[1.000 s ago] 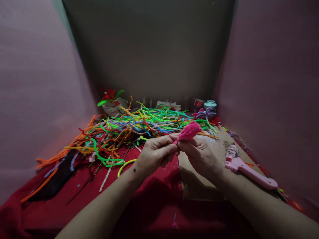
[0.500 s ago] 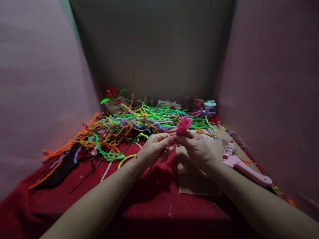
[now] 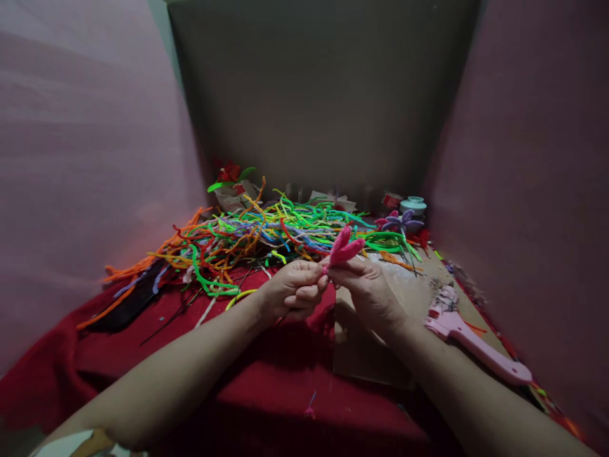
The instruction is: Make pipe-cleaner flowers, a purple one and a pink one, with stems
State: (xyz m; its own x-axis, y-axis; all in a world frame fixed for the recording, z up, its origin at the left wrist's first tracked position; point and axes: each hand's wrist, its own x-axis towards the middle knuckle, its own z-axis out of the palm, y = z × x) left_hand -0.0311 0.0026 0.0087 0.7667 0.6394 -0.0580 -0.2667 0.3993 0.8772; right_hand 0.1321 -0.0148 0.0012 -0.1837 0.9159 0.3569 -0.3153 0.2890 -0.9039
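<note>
A pink pipe-cleaner flower with a few looped petals stands up between my two hands, above the front of the table. My left hand is closed, thumb and fingers pinching the base of the flower. Against that same base my right hand is also closed, its fingertips holding the petals from the right. My fingers hide the lower stem. Behind the hands lies a big tangled pile of coloured pipe cleaners.
A pink glue gun rests on a brown board at the right. Behind it are a purple pipe-cleaner flower and a teal jar. A red cloth covers the table. A black object lies at the left.
The pink flower has turned in my fingers, and its petals now show apart instead of bunched. My left fingers have curled in more. The whole view has shifted slightly.
</note>
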